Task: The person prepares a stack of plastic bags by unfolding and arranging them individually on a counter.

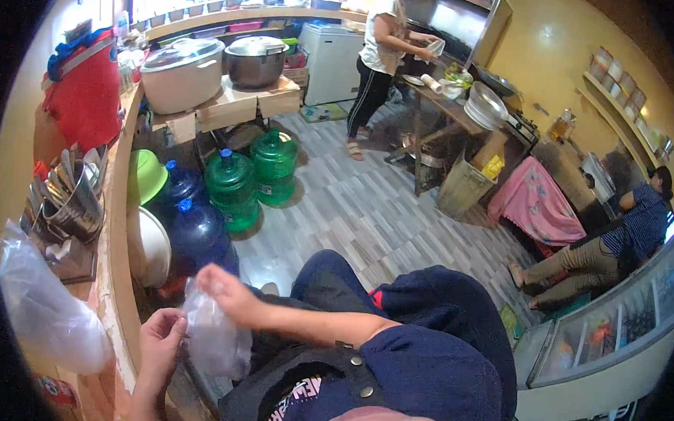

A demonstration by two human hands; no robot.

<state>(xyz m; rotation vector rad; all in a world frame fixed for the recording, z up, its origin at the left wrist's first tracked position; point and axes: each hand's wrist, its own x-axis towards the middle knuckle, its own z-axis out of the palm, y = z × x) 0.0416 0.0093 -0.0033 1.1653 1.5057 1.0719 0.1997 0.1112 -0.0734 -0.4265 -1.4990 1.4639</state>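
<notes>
A clear plastic bag, its content hard to make out, hangs between my hands at the lower left. My left hand pinches the bag's upper left edge between thumb and fingers. My right hand is at the bag's top, slightly higher, its fingers curled and blurred; whether they grip the plastic cannot be told. Another filled clear plastic bag lies at the wooden counter's edge, left of my left hand.
Along the left runs a wooden counter with a metal utensil container and red bucket. Blue water jugs and green ones stand ahead. One person stands at a table; another is at far right near a glass-topped freezer.
</notes>
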